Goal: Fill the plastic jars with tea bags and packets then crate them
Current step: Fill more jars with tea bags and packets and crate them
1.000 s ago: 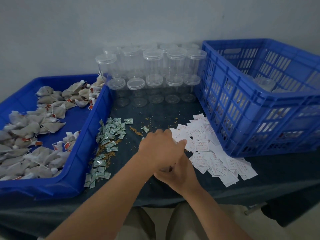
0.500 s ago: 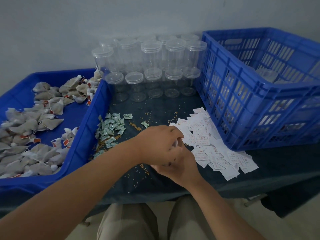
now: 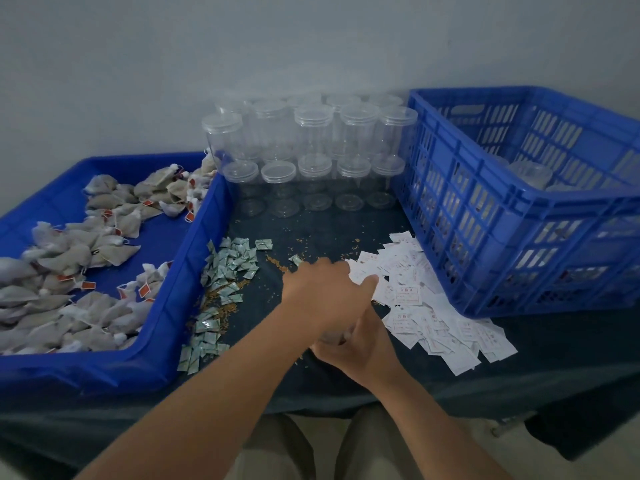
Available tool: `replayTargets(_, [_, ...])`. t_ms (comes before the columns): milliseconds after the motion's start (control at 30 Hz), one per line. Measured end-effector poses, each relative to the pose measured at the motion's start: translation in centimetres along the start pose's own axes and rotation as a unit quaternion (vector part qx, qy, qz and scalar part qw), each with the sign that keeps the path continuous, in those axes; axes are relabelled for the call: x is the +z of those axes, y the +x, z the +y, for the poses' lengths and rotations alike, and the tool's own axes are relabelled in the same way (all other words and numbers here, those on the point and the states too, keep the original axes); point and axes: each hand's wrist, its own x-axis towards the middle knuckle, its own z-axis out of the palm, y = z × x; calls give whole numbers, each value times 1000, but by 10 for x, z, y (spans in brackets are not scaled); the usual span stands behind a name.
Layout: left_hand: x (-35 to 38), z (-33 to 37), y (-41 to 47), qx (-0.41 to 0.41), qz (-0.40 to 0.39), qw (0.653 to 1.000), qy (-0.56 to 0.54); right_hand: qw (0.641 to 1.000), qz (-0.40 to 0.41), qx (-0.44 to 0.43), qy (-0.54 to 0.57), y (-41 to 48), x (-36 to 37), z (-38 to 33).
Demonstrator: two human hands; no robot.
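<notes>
Your left fingertips (image 3: 372,281) reach to the near edge of the white packets (image 3: 415,306) & touch them; can't tell if they pinch one. Your left hand (image 3: 322,299) lies over your right hand (image 3: 360,348), whose fingers curl round a pale thing (image 3: 330,336), mostly hidden, prob. see-through. Green packets (image 3: 228,271) lie just left of both hands, w/ brown crumbs (image 3: 277,263) on the dark cloth (image 3: 311,230). Blue tray (image 3: 194,271) w/ tea bags (image 3: 69,258) sits further left. Lidded clear jars (image 3: 313,140) stand stacked at the back; blue crate (image 3: 485,216) at right holds a few more.
</notes>
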Motion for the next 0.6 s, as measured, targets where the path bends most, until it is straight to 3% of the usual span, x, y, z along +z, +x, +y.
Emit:
replayTargets(133, [8, -1, -3, 37, 12, 999, 2, 998, 1, -25, -61, 0, -3, -4])
replayTargets(400, [-11, -11, 2, 162, -65, 984, 36, 994, 60, -43, -77, -2, -2, -10])
replayTargets(600, [-21, -13, -2, 247, -88, 965, 21, 994, 45, -12, -99, -2, -6, -9])
